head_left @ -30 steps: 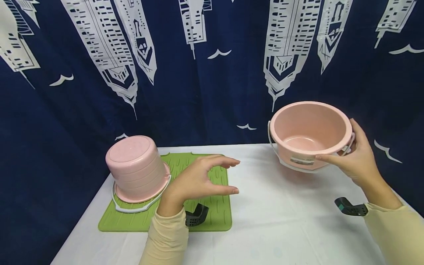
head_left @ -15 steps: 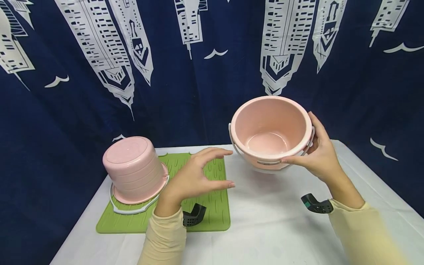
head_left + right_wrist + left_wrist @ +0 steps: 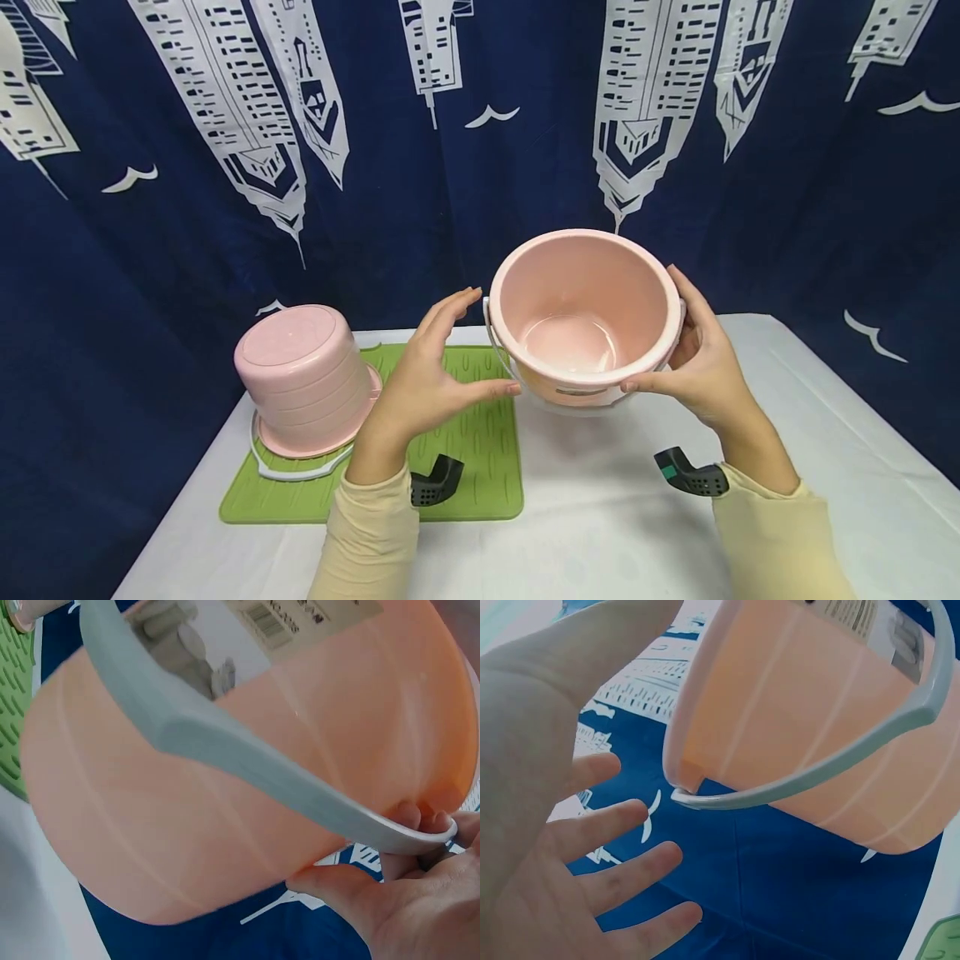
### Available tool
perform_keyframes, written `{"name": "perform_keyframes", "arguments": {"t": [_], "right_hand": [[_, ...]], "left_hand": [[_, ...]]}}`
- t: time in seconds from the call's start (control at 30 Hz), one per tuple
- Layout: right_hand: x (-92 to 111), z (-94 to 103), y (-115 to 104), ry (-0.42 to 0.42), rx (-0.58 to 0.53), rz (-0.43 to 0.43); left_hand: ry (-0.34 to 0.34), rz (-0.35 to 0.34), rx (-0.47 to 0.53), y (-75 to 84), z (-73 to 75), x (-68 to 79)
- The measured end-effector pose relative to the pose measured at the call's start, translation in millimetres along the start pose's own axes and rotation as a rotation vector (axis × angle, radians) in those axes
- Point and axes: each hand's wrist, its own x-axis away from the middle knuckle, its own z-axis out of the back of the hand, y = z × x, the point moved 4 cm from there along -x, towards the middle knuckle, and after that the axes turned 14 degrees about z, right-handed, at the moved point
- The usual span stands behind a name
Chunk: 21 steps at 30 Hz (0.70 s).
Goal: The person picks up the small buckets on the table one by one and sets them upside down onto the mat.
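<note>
A pink bucket (image 3: 581,283) hangs tilted above the white table, its mouth facing me and nothing inside. My right hand (image 3: 701,367) grips its right side at the rim, with the thumb on the front and the other fingers behind. Its pale grey handle (image 3: 802,784) droops along the wall below the rim, and a printed label (image 3: 262,630) shows on the outside. Left of the bucket is my left hand (image 3: 427,379), its fingers spread and thumb apart, the fingertips close to the rim. In the left wrist view a gap shows between those fingers and the bucket.
A second pink bucket (image 3: 300,379) stands upside down on a green ribbed mat (image 3: 480,479) at the left, its handle resting on the mat. The white table (image 3: 585,533) reaches back to a dark blue curtain (image 3: 420,225) with white printed buildings.
My right hand has carried the bucket leftward from the table's right side to the middle. My left hand has risen slightly and stayed spread, now close beside the bucket.
</note>
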Motion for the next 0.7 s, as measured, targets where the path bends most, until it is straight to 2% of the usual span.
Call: {"name": "perform_keyframes", "arguments": {"t": [0.13, 0.53, 0.7], "right_hand": [[3, -1.4, -3, -0.023, -0.033, 0.007], [-1, -4.5, -16, -0.042, -0.059, 0.013], [2, -8.1, -15, -0.072, -0.094, 0.008]], "left_hand": [[-0.002, 0.024, 0.009, -1.1, -1.6, -0.2], [-0.005, 0.031, 0.077, -1.3, -1.4, -1.3], [-0.018, 0.003, 0.105, -1.9, -2.5, -2.2]]}}
